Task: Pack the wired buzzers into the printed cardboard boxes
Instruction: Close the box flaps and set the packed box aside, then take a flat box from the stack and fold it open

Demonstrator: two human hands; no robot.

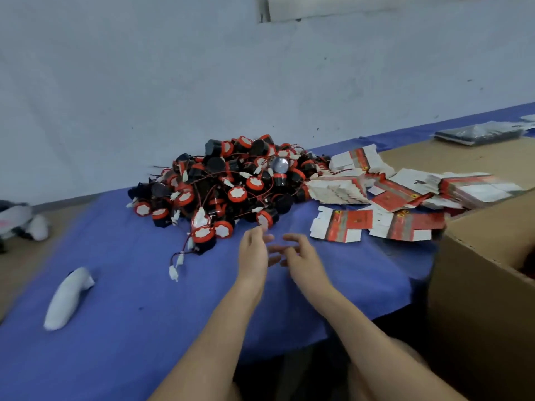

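A big heap of black-and-red wired buzzers [228, 183] with red wires and white plugs lies on the blue cloth [130, 299]. To its right, flat printed red-and-white cardboard boxes [376, 195] lie in stacks and loose. My left hand [254, 253] and my right hand [301, 256] hover close together just in front of the heap, fingers loosely spread and slightly blurred, holding nothing. One buzzer [267, 217] sits just beyond my left fingertips.
A large brown carton [486, 285] stands open at the right edge. A white controller-like object [68, 296] lies on the cloth at left. A grey-white object [23, 221] sits at far left. A dark wrapped packet [480, 134] lies at the back right. A wall rises behind.
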